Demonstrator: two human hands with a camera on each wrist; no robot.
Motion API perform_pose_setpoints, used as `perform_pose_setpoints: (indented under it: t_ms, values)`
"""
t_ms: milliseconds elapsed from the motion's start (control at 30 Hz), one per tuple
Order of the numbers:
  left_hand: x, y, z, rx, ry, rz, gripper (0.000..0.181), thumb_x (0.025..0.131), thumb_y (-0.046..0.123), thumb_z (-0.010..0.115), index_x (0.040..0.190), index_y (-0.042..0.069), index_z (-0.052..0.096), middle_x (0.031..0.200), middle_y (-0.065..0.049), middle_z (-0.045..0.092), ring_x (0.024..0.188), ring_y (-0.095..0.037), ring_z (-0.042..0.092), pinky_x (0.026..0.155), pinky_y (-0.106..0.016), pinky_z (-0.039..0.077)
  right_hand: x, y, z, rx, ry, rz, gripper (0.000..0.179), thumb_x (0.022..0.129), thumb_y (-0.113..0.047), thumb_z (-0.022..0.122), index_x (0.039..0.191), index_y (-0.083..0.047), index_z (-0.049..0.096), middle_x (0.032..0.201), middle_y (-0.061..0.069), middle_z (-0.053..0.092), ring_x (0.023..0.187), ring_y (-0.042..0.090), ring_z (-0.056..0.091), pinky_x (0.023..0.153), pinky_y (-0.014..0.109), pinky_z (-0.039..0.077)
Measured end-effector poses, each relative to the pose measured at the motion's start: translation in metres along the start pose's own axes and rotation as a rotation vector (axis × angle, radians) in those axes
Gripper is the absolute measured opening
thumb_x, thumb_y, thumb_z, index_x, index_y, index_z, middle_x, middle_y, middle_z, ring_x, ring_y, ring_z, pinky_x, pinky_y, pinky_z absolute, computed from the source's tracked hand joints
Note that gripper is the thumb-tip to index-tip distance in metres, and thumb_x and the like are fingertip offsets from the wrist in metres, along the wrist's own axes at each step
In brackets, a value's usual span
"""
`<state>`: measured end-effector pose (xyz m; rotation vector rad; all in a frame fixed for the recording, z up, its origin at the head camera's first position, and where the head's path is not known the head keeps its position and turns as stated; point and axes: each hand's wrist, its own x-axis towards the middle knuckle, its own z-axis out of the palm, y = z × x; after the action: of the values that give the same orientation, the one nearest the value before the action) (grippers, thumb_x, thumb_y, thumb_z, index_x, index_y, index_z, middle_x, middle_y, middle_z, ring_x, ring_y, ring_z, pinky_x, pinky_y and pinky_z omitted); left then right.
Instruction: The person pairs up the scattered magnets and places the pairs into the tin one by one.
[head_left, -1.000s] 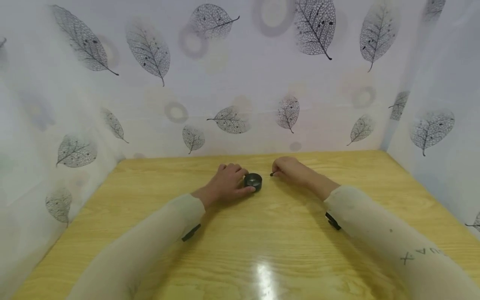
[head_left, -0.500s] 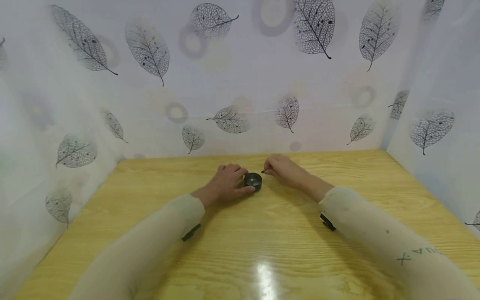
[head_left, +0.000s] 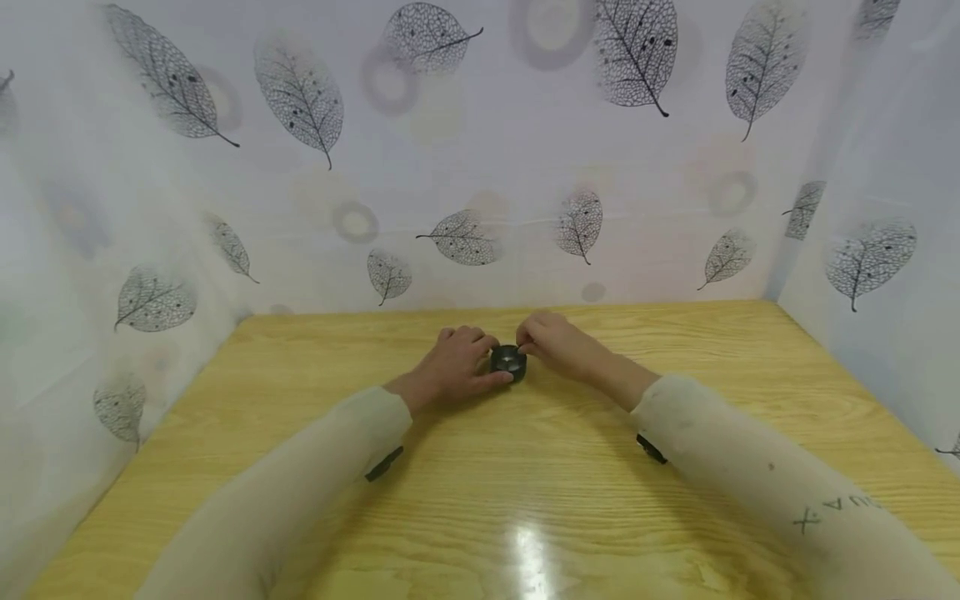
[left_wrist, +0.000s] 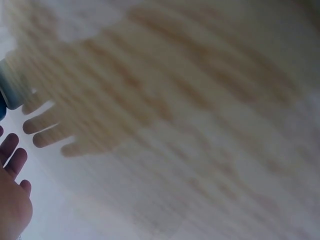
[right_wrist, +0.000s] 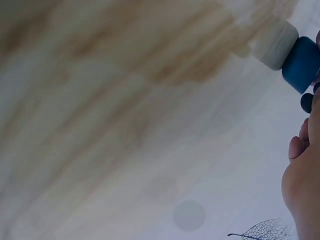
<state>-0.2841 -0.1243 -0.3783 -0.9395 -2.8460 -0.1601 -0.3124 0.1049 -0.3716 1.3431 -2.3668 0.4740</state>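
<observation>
A small dark round container (head_left: 507,364), like a shallow open cup, stands on the table. My left hand (head_left: 459,365) holds it from the left, thumb on the near side and fingers behind. My right hand (head_left: 551,340) is at its far right rim, fingers bent in a pinch. In the right wrist view the container (right_wrist: 301,65) looks dark blue, and a small dark rounded piece (right_wrist: 306,102) shows at the right fingers. What that piece is cannot be made out. The left wrist view catches part of my left hand (left_wrist: 14,200) at its edge.
The glossy wooden table (head_left: 450,500) mirrors hands and container. A pale leaf-printed curtain (head_left: 480,150) closes off the back and both sides. Dark wrist devices sit under both sleeves, such as the one (head_left: 651,448) on the right.
My right hand has moved left with the small dark piece, from apart from the container to its rim. The left hand and the container have stayed in place.
</observation>
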Motion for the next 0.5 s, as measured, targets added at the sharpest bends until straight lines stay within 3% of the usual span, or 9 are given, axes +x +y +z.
perform_pose_setpoints:
  t_ms: [500]
  values:
    - [0.001, -0.001, 0.002, 0.002, 0.017, 0.011, 0.059, 0.093, 0.065, 0.054, 0.127, 0.017, 0.060, 0.125, -0.004, 0.061, 0.116, -0.022, 0.055, 0.100, -0.046, 0.037, 0.007, -0.013, 0.004, 0.031, -0.050, -0.048, 0.013, 0.087, 0.000, 0.073, 0.096, -0.004, 0.064, 0.092, 0.005, 0.066, 0.087, 0.021, 0.064, 0.083, 0.034, 0.054]
